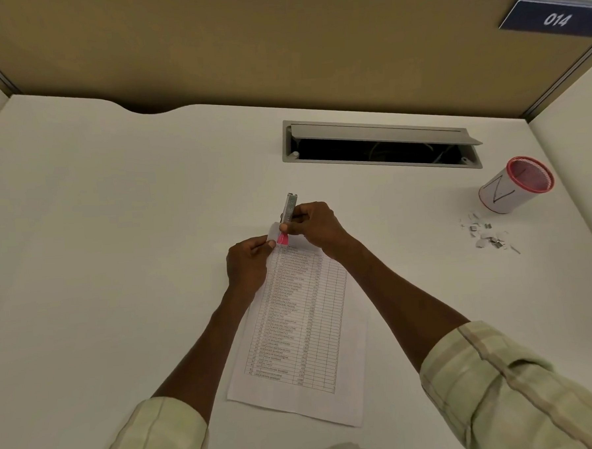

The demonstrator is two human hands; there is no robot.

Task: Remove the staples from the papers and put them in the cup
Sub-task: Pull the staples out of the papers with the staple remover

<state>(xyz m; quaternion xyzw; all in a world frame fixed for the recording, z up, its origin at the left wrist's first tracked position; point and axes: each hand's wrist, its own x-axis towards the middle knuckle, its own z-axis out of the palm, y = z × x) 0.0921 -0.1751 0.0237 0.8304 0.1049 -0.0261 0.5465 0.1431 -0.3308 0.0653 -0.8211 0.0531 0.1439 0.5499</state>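
Observation:
A printed sheet of papers (pixel 303 330) lies lengthwise on the white desk in front of me. My left hand (pixel 247 266) pinches its top left corner. My right hand (pixel 313 225) grips a small stapler-like tool (pixel 288 209), metal with a pink end (pixel 282 239), and presses that pink end onto the same corner. A white cup (pixel 512 187) with a red mesh rim lies tilted at the right. A scatter of pulled staples and paper bits (pixel 487 233) lies on the desk just in front of the cup.
An open cable slot (pixel 381 144) with a raised grey flap is set into the desk behind the papers. Beige partition walls (pixel 244 48) close off the back and sides, with a blue "014" sign (pixel 554 18) at top right.

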